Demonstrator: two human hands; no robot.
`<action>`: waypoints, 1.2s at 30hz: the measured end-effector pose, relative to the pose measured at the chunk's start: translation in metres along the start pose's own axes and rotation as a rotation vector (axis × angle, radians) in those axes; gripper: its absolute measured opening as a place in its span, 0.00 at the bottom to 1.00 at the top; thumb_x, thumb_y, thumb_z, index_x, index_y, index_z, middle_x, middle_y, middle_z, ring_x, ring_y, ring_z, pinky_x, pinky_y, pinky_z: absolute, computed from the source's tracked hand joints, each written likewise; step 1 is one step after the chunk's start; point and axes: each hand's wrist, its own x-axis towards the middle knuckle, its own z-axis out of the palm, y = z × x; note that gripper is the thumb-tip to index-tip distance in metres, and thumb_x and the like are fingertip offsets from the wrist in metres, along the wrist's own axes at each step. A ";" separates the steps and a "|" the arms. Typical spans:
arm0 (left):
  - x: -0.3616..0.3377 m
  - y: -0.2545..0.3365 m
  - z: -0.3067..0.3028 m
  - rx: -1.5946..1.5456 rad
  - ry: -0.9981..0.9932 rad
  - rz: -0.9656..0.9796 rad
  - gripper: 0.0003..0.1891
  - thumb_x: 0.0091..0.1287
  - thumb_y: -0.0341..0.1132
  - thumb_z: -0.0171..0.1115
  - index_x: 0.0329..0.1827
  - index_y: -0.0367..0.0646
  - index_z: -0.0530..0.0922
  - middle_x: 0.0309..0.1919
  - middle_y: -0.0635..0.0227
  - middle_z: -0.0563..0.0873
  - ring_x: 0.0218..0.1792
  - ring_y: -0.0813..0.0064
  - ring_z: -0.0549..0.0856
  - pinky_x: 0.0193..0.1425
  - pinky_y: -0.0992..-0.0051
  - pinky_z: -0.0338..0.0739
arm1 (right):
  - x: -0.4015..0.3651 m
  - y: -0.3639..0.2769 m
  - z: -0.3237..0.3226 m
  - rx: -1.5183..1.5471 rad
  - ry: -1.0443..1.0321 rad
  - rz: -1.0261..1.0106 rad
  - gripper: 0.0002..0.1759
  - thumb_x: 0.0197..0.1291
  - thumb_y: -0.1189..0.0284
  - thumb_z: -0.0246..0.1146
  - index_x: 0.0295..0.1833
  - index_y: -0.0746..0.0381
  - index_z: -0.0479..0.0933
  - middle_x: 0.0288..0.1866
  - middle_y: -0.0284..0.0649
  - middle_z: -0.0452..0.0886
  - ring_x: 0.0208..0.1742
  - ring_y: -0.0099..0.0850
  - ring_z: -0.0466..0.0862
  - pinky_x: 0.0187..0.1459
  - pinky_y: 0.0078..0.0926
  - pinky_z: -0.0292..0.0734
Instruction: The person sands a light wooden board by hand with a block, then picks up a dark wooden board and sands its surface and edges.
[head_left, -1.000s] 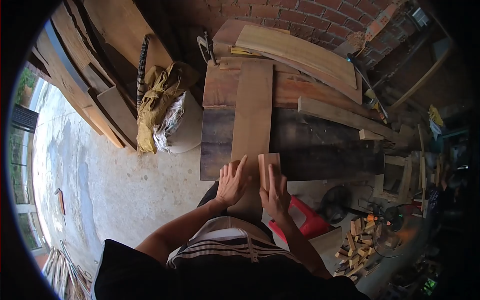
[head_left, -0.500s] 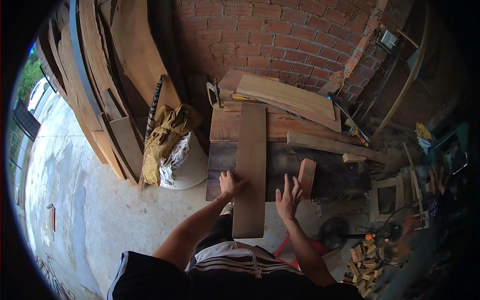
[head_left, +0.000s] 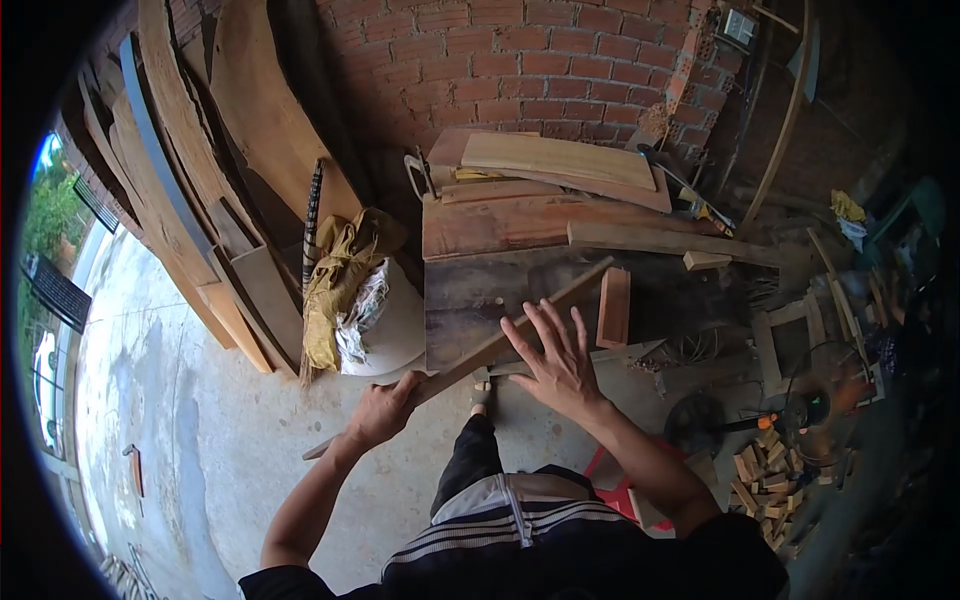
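Note:
A long wooden board (head_left: 470, 360) is tipped up on its narrow edge and runs slantwise from beside my left forearm to the workbench (head_left: 460, 290). My left hand (head_left: 385, 408) is wrapped around it near its lower end. The far end of the board lies over the dark part of the bench top. My right hand (head_left: 560, 365) has its fingers spread, with the fingertips right at the board's edge. Just beyond those fingers, a reddish wooden block (head_left: 614, 310) sits on the bench.
Planks (head_left: 560, 160) are stacked at the back of the bench by a clamp (head_left: 418, 178). A long timber (head_left: 650, 240) lies across its right side. A sack (head_left: 385, 330) stands left, near leaning slabs (head_left: 265, 100). Wood offcuts (head_left: 770, 480) and a fan (head_left: 810, 415) are lower right.
The board has gone from lying flat across the bench to tilted on edge and slanting. My left hand has moved down and left with it; my right hand has shifted up and left.

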 end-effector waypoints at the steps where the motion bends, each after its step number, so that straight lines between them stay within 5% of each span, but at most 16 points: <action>1: -0.013 0.010 -0.007 0.068 -0.115 0.046 0.16 0.68 0.31 0.58 0.58 0.48 0.73 0.34 0.57 0.88 0.32 0.52 0.88 0.34 0.59 0.83 | -0.002 0.005 -0.003 -0.043 -0.090 -0.091 0.43 0.50 0.60 0.77 0.71 0.55 0.69 0.66 0.47 0.70 0.71 0.44 0.70 0.75 0.56 0.57; 2: -0.022 0.015 -0.009 0.057 -0.113 0.031 0.16 0.68 0.31 0.58 0.58 0.48 0.73 0.34 0.57 0.88 0.32 0.52 0.88 0.34 0.59 0.83 | -0.007 0.012 -0.006 -0.088 -0.182 -0.191 0.38 0.49 0.58 0.77 0.66 0.56 0.74 0.59 0.46 0.78 0.67 0.40 0.76 0.75 0.56 0.57; 3: -0.028 0.018 -0.009 0.161 -0.167 0.158 0.15 0.69 0.30 0.57 0.58 0.48 0.74 0.34 0.58 0.88 0.31 0.56 0.89 0.32 0.62 0.82 | -0.020 0.017 -0.004 -0.066 -0.346 -0.211 0.22 0.53 0.58 0.74 0.48 0.58 0.79 0.42 0.38 0.85 0.52 0.34 0.86 0.66 0.48 0.73; 4: -0.031 0.023 -0.011 0.265 -0.218 0.285 0.14 0.69 0.30 0.56 0.58 0.49 0.75 0.34 0.59 0.89 0.30 0.60 0.89 0.30 0.65 0.82 | -0.040 0.017 -0.002 0.011 -0.336 -0.163 0.20 0.53 0.57 0.74 0.44 0.57 0.78 0.37 0.36 0.85 0.44 0.33 0.87 0.54 0.43 0.78; 5: -0.025 0.038 -0.022 0.360 -0.401 0.224 0.15 0.70 0.33 0.55 0.59 0.50 0.76 0.40 0.64 0.90 0.35 0.67 0.91 0.41 0.65 0.86 | -0.063 0.015 0.000 0.084 -0.321 -0.114 0.19 0.54 0.56 0.74 0.39 0.57 0.76 0.32 0.33 0.85 0.37 0.33 0.88 0.43 0.38 0.84; 6: -0.013 0.035 -0.016 0.355 -0.380 0.211 0.15 0.70 0.33 0.55 0.59 0.50 0.76 0.40 0.64 0.90 0.35 0.67 0.91 0.41 0.65 0.86 | -0.082 0.016 0.003 0.123 -0.274 -0.067 0.19 0.54 0.55 0.74 0.36 0.57 0.75 0.29 0.34 0.84 0.33 0.34 0.88 0.34 0.37 0.81; 7: 0.002 0.026 -0.005 0.330 -0.237 0.376 0.16 0.70 0.34 0.56 0.60 0.51 0.76 0.46 0.65 0.89 0.43 0.68 0.90 0.52 0.63 0.83 | -0.098 0.019 0.004 0.160 -0.224 -0.028 0.19 0.55 0.55 0.74 0.34 0.57 0.74 0.27 0.35 0.83 0.29 0.36 0.88 0.26 0.36 0.79; 8: 0.017 0.020 -0.001 0.311 -0.099 0.540 0.18 0.70 0.36 0.57 0.62 0.52 0.76 0.52 0.66 0.88 0.52 0.69 0.88 0.64 0.61 0.80 | -0.111 0.016 0.004 0.191 -0.219 0.108 0.20 0.57 0.54 0.73 0.33 0.57 0.75 0.25 0.39 0.83 0.25 0.40 0.86 0.26 0.39 0.78; 10: 0.061 0.036 -0.002 0.413 0.096 0.556 0.22 0.66 0.39 0.65 0.64 0.54 0.76 0.64 0.66 0.82 0.67 0.66 0.79 0.77 0.54 0.66 | -0.132 0.016 0.011 0.189 -0.269 0.373 0.23 0.60 0.50 0.70 0.33 0.59 0.76 0.27 0.44 0.85 0.26 0.46 0.86 0.27 0.43 0.78; 14: 0.124 0.064 0.050 0.124 0.196 0.412 0.26 0.66 0.36 0.63 0.69 0.53 0.73 0.71 0.66 0.74 0.72 0.64 0.72 0.79 0.56 0.62 | -0.149 0.043 0.049 0.192 -0.207 0.688 0.24 0.60 0.50 0.70 0.35 0.63 0.78 0.26 0.49 0.84 0.29 0.52 0.86 0.32 0.45 0.79; 18: 0.147 0.061 0.117 0.044 0.017 0.594 0.26 0.64 0.35 0.66 0.67 0.52 0.75 0.65 0.64 0.78 0.68 0.63 0.75 0.77 0.57 0.64 | -0.099 0.086 0.080 0.314 -0.198 0.942 0.30 0.58 0.44 0.67 0.41 0.65 0.81 0.36 0.57 0.86 0.43 0.55 0.87 0.43 0.49 0.80; 25: 0.141 0.020 0.138 0.005 0.025 0.325 0.25 0.64 0.36 0.65 0.66 0.51 0.76 0.62 0.63 0.79 0.67 0.61 0.74 0.77 0.52 0.60 | -0.043 0.118 0.179 0.682 -0.075 1.066 0.36 0.58 0.45 0.69 0.44 0.73 0.82 0.40 0.57 0.87 0.46 0.50 0.88 0.48 0.42 0.81; 28: 0.134 -0.006 0.145 -0.040 0.059 0.147 0.25 0.66 0.37 0.65 0.67 0.49 0.75 0.62 0.61 0.77 0.63 0.57 0.76 0.71 0.57 0.67 | -0.033 0.110 0.190 0.588 -0.105 1.050 0.36 0.58 0.44 0.69 0.43 0.73 0.81 0.40 0.58 0.87 0.46 0.51 0.88 0.48 0.42 0.80; 29: 0.132 -0.011 0.149 -0.091 0.074 0.020 0.26 0.66 0.37 0.64 0.68 0.49 0.73 0.62 0.59 0.76 0.61 0.55 0.76 0.69 0.57 0.69 | -0.031 0.108 0.188 0.641 -0.165 1.091 0.32 0.61 0.48 0.70 0.48 0.71 0.82 0.43 0.51 0.88 0.47 0.41 0.88 0.50 0.35 0.80; 36: 0.120 -0.014 0.176 -0.252 0.010 -0.281 0.35 0.66 0.37 0.64 0.77 0.47 0.63 0.61 0.52 0.72 0.61 0.50 0.73 0.65 0.57 0.69 | -0.014 0.089 0.207 0.433 -0.129 1.112 0.35 0.62 0.46 0.68 0.50 0.73 0.79 0.46 0.61 0.85 0.52 0.49 0.86 0.53 0.40 0.78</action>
